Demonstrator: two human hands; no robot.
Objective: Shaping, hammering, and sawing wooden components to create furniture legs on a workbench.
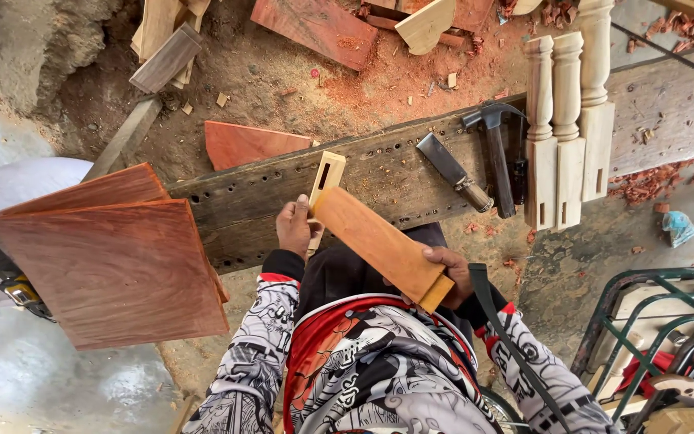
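A single head-worn camera looks almost straight down over the person's own chest and patterned sleeves, close enough that the torso fills the bottom edge. The worktop (379,173), a dark drilled plank, crosses the middle of the view slantwise, with the sawdust-strewn ground (299,80) beyond at the top.

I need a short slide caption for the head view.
Both hands fit an orange-brown board into a pale mortised post over a worn workbench.

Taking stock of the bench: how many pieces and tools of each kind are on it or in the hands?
Turned posts: 3
Hammer: 1
Chisel: 1
Reddish boards: 2
Slotted piece, left hand: 1
Orange block, right hand: 1
Total: 9
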